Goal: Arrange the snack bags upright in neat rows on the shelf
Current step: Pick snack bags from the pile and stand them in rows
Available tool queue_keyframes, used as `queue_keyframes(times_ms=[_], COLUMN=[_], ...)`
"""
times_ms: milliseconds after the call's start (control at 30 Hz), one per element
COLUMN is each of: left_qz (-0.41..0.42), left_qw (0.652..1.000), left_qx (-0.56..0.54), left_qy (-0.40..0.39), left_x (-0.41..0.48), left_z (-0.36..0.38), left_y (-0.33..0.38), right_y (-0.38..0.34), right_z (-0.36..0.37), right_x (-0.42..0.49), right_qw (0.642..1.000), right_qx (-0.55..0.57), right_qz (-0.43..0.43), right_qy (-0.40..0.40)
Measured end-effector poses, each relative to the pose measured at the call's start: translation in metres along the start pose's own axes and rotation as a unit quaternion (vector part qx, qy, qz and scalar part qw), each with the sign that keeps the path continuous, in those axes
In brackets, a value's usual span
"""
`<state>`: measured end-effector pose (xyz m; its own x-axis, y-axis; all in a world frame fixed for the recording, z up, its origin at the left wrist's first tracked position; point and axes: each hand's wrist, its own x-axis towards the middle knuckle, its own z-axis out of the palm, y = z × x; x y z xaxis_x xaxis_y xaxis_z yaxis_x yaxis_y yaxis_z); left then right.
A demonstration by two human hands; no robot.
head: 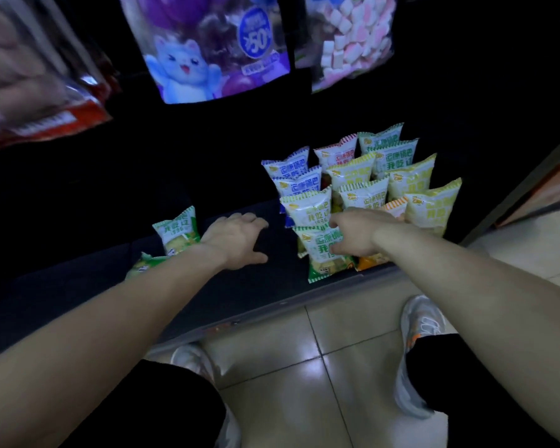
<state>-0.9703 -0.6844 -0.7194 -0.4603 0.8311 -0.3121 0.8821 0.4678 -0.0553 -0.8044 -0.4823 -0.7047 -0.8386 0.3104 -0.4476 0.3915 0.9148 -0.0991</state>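
Several small snack bags (362,176) stand upright in rows on the right part of the dark bottom shelf (262,289). My right hand (356,234) rests on the front green bag (320,257) of the left row, fingers curled against it. An orange bag (369,261) sits beside it, mostly hidden by my wrist. My left hand (236,237) hovers over bare shelf with fingers spread and holds nothing. Behind its wrist a green bag (177,231) stands tilted, and another green bag (143,265) lies partly hidden under my forearm.
Larger bags hang above: a purple one with a cartoon cat (214,46), a clear marshmallow bag (353,40), a red-trimmed bag (36,82) at left. The shelf's front lip (272,313) meets the tiled floor (288,367), where my shoes (421,321) and knees are.
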Motion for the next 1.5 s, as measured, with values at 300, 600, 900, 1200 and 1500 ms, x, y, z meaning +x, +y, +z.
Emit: queue_keyframes(times_ms=[300,600,900,1200,1500], left_qz=[-0.145,-0.244,-0.278,-0.315,-0.324], left_qw=[0.982,0.948,0.923,0.901,0.892], left_qx=[-0.103,-0.191,-0.265,-0.298,-0.313], left_qy=[-0.057,-0.067,-0.039,-0.029,-0.029], left_x=[-0.122,-0.172,-0.171,-0.167,-0.171], left_z=[0.014,0.082,0.125,0.127,0.113], left_y=[-0.124,-0.211,-0.27,-0.3,-0.3], right_y=[-0.129,-0.237,-0.366,-0.418,-0.393], right_z=[0.012,0.041,0.092,0.114,0.116], right_x=[0.025,0.091,0.209,0.254,0.22], right_qw=[0.993,0.987,0.986,0.997,0.987], right_qx=[0.015,0.053,0.065,0.005,0.076], right_qz=[-0.113,-0.15,-0.151,-0.078,-0.136], right_qy=[0.042,-0.023,0.027,-0.002,-0.044])
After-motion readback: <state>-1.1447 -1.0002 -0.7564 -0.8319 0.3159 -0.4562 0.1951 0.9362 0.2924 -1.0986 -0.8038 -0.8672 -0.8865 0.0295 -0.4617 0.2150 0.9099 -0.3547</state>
